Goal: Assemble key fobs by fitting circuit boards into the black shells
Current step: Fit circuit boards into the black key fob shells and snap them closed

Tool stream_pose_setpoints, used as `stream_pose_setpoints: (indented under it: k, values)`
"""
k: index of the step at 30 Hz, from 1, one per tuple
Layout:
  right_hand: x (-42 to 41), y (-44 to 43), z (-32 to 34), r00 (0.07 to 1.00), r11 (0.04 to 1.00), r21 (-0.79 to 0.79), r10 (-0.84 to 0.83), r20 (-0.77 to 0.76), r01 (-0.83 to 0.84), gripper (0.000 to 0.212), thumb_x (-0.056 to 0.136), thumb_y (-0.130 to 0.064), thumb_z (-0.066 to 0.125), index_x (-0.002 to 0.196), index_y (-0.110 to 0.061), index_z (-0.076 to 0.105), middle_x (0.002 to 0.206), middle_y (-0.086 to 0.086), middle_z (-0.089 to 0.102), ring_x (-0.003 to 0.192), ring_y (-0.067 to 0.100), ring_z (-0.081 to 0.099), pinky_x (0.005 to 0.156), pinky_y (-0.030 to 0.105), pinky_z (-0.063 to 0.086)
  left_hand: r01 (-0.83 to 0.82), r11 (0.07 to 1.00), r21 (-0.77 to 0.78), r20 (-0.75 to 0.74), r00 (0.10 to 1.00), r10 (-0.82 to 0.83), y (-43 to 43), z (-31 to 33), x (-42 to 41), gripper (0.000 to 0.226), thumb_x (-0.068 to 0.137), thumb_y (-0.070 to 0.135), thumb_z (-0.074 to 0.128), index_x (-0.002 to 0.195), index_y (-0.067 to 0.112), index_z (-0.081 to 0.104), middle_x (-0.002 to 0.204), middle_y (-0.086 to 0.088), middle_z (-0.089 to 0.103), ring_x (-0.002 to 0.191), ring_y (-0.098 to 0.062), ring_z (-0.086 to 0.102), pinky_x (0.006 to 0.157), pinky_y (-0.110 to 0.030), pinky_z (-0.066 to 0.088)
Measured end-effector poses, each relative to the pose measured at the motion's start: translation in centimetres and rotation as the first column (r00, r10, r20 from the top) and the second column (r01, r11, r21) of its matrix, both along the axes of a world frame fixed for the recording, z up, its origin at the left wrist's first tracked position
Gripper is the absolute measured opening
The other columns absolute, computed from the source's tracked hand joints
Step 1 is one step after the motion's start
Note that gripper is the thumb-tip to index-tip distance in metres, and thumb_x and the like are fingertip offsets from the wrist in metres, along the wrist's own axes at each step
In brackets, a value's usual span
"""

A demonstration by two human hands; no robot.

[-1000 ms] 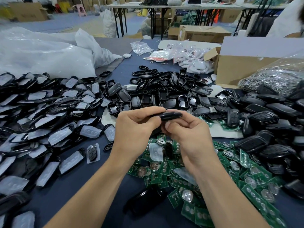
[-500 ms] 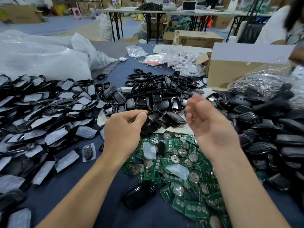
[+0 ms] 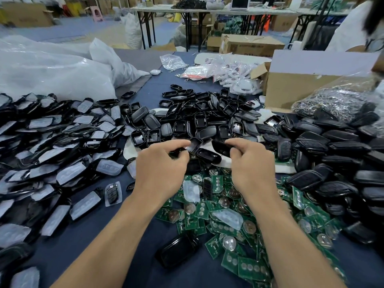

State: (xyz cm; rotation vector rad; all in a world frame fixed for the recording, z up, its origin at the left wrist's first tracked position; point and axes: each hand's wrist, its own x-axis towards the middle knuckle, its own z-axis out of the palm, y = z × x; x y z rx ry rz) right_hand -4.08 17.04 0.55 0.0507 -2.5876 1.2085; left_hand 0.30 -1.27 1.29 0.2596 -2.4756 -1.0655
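Both hands hover over the far edge of the pile of green circuit boards (image 3: 249,269), which spreads across the dark blue tabletop (image 3: 93,231). The right hand (image 3: 251,165) has its grip clamped on a black shell (image 3: 220,146). Thumb and forefinger pinch one end, so the shell sticks out towards the left hand (image 3: 162,165). The left hand's fingers are curled, with forefinger and thumb drawn close over something dark. I cannot tell whether that grip holds a piece or is merely together. The two hands are near each other but apart.

Just beyond the circuit boards lies a heap of empty shells (image 3: 199,119), many with the hollow side up. Left of the boards is a broad spread of black pieces faced with cloudy clear pads (image 3: 68,173). One small buttoned piece in a clear pad (image 3: 112,193) lies between that spread and the boards. Right of the boards rises a mound of closed black fobs (image 3: 336,146).

On the near side of the boards, a single glossy shell (image 3: 178,252) lies alone on the tabletop. Well beyond the boards to the right stand a cardboard box (image 3: 291,94) and a clear bag of metal rings (image 3: 340,102). Well beyond the boards to the left slumps a large white plastic sack (image 3: 52,75).
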Motion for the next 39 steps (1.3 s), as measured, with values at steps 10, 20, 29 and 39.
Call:
stream_pose_setpoints:
  k: [10, 20, 29, 39]
  values:
    - [0.9, -0.7, 0.3, 0.985, 0.879, -0.475, 0.039, 0.168, 0.047, 0.013, 0.092, -0.016, 0.066, 0.090, -0.027, 0.073, 0.057, 0.002, 0.071, 0.046, 0.011, 0.060, 0.049, 0.029, 0.051, 0.356, 0.877, -0.321, 0.265, 0.923, -0.278, 0.3, -1.8, -0.9, 0.051, 0.108, 0.047, 0.043, 0.157, 0.033, 0.041, 0.167, 0.014, 0.030, 0.157, -0.005, 0.009, 0.126, -0.029, 0.000]
    - [1.6, -1.1, 1.7, 0.942, 0.634, -0.773, 0.274, 0.196, -0.023, 0.018, 0.092, 0.006, 0.068, 0.102, -0.010, 0.071, 0.069, 0.007, 0.075, 0.055, 0.019, 0.069, 0.054, 0.025, 0.056, 0.198, 0.965, 0.172, -0.039, 0.980, -0.194, 0.1, -0.6, -0.7, 0.046, 0.095, 0.032, 0.066, 0.140, 0.041, 0.061, 0.120, 0.025, 0.073, 0.114, 0.007, 0.063, 0.097, -0.021, 0.047]
    - [2.4, -1.7, 2.0, 0.912, 0.791, -0.569, 0.376, 0.162, -0.225, 0.022, 0.096, -0.014, 0.067, 0.078, -0.011, 0.078, 0.067, 0.003, 0.073, 0.048, 0.014, 0.058, 0.048, 0.026, 0.046, 0.446, 0.287, 0.848, -0.252, 0.815, -0.522, -1.1, 1.1, -0.7, 0.035, 0.097, 0.023, 0.061, 0.131, 0.013, 0.065, 0.122, -0.005, 0.074, 0.110, -0.018, 0.069, 0.093, -0.037, 0.058]
    - [3.4, -3.1, 2.4, 0.865, 0.813, 0.340, 0.353, 0.356, -0.472, 0.033, 0.093, -0.033, 0.070, 0.125, -0.042, 0.067, 0.123, -0.004, 0.062, 0.112, 0.024, 0.060, 0.103, 0.043, 0.050, 0.249, 0.281, 0.927, -0.154, 0.935, -0.320, -2.8, 1.3, -1.3, 0.049, 0.089, 0.034, 0.062, 0.133, 0.014, 0.054, 0.112, -0.008, 0.078, 0.091, -0.016, 0.076, 0.067, -0.028, 0.062]
